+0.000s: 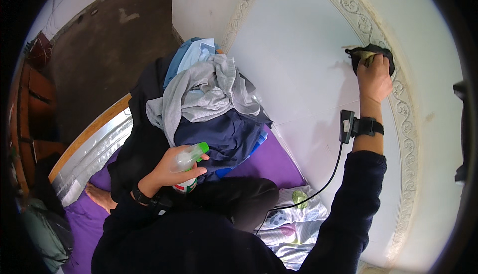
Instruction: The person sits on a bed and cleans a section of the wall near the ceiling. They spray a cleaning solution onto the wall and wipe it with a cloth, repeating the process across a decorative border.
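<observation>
My right hand (pixel 375 78) grips a dark cloth (pixel 390 59) with a yellowish inner part. The cloth is pressed against the tiled wall (pixel 295 64), at its patterned border strip (pixel 405 124). In my left hand (pixel 164 169) is a spray bottle (pixel 190 157) with a clear head cover and a green nozzle. Its lower body (pixel 185 187) shows white, red and green, and my fingers hide part of it. The bottle is held above my lap, close to a dark blue garment (pixel 224 135).
A heap of clothes with a grey knit garment (pixel 201 87) on top lies against the wall. Beneath is a purple sheet (pixel 276 158) on a bed with a wooden edge (pixel 89 134). Patterned bedding (pixel 291 221) lies at my right. A black cable (pixel 328 186) hangs from my right wrist.
</observation>
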Demonstrator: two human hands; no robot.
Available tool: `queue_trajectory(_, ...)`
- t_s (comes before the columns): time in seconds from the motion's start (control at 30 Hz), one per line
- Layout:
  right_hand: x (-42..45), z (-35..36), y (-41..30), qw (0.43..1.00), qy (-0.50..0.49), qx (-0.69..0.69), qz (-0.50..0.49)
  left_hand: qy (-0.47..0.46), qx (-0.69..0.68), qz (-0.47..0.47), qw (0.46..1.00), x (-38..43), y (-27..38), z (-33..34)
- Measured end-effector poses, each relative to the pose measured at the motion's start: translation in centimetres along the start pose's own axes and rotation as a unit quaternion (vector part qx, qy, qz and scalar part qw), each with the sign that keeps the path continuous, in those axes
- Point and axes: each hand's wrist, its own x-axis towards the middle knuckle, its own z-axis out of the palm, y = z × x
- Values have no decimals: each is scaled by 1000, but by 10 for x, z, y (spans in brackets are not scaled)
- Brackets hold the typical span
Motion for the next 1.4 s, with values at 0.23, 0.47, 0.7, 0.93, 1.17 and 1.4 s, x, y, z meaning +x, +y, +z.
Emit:
queue_trajectory(0.23, 3, 8, -1, 1000, -20, 12, 17, -25, 4, -10, 1000, 14, -6, 14)
queue_trajectory(0.47, -7, 16, -2, 998, 49, 6, 43, 5, 9, -11, 1000, 7, -3, -7)
queue_trajectory(0.7, -31, 5, 24, 995, 25, 0, 96, 40, 24, -30, 998, -8, 3, -31)
queue_trajectory(0.93, -94, -40, 102, 984, -26, -17, 177, 11, -3, -20, 1000, -4, 8, -13)
queue_trajectory(1.17, -88, -60, 128, 984, 156, 54, -63, -35, 14, -15, 999, 18, 10, 14)
queue_trajectory(1.4, -57, -5, 53, 991, 40, 1, -125, -33, 4, -18, 999, 40, 0, 36)
